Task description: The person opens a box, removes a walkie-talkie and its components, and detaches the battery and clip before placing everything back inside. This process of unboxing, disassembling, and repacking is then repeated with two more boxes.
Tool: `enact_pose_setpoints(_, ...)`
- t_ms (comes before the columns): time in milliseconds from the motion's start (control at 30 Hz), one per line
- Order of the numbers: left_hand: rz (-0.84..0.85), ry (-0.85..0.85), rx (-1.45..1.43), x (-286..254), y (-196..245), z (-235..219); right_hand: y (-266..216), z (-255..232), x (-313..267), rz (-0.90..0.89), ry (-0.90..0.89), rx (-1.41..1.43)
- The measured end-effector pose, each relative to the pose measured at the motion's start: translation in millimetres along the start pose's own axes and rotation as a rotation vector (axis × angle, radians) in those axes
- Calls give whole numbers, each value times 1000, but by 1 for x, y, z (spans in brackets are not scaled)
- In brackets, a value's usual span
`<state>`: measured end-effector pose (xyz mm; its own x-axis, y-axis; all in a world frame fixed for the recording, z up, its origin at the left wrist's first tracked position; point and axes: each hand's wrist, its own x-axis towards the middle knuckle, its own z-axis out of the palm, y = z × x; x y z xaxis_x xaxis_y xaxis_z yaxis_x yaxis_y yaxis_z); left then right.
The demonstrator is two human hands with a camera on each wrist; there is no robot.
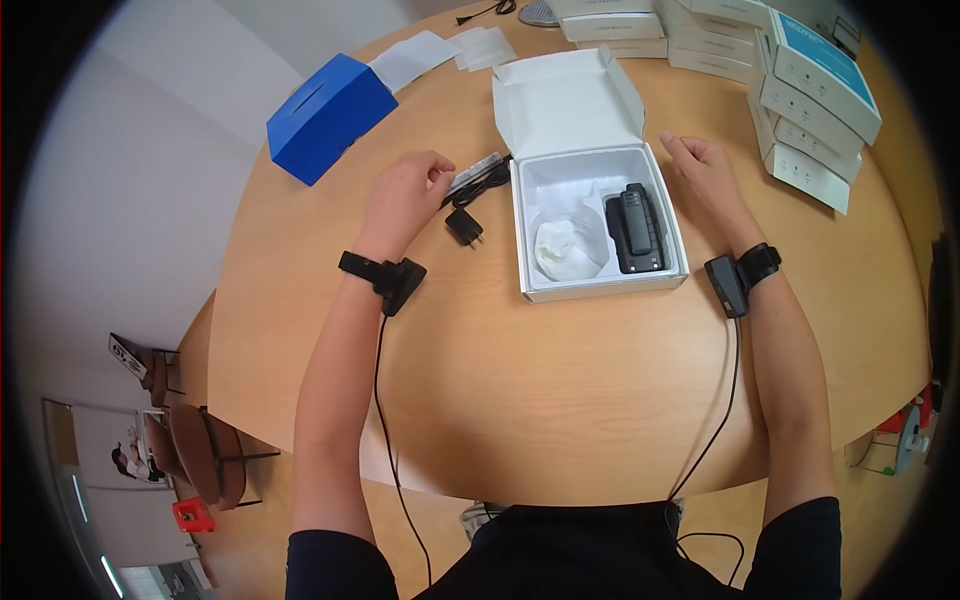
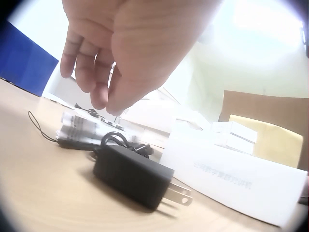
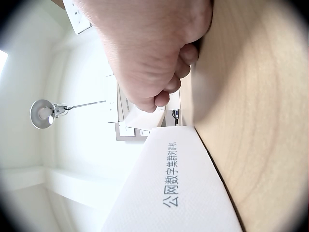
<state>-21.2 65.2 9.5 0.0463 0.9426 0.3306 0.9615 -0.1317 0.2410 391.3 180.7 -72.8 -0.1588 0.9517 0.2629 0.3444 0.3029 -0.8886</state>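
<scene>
An open white box (image 1: 605, 290) with its lid raised stands between my two hands. In its moulded tray, a black walkie-talkie (image 1: 640, 228) lies at the right and a crumpled white wrapping (image 1: 568, 250) at the left. My left hand (image 1: 402, 195) hovers left of the box with loosely curled fingers and holds nothing. Close by lie a rolled printed paper (image 2: 82, 128), a bundled black cable (image 1: 490, 183) and a black plug adapter (image 2: 133, 174) with two metal prongs. Beside the box's right wall, my right hand (image 1: 705, 180) rests by the table, fingers loosely bent, holding nothing.
A blue box (image 1: 330, 115) stands at the back left, with white papers (image 1: 415, 58) behind it. Stacks of white boxes (image 1: 815, 110) line the back and right of the round wooden table (image 1: 560, 400). Thin cables run from both wrist cameras.
</scene>
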Motion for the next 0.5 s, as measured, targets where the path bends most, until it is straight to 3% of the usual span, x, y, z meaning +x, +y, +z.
enact_pose_setpoints(267, 74, -151, -40, 9, 1, 16, 3, 0, 2, -7, -9, 19)
enact_pose_setpoints(367, -61, -236, -82, 12, 3, 8, 3, -1, 1, -5, -8, 3)
enact_pose_setpoints(500, -58, -229, 29, 16, -2, 8, 1, -1, 1, -3, -1, -6)
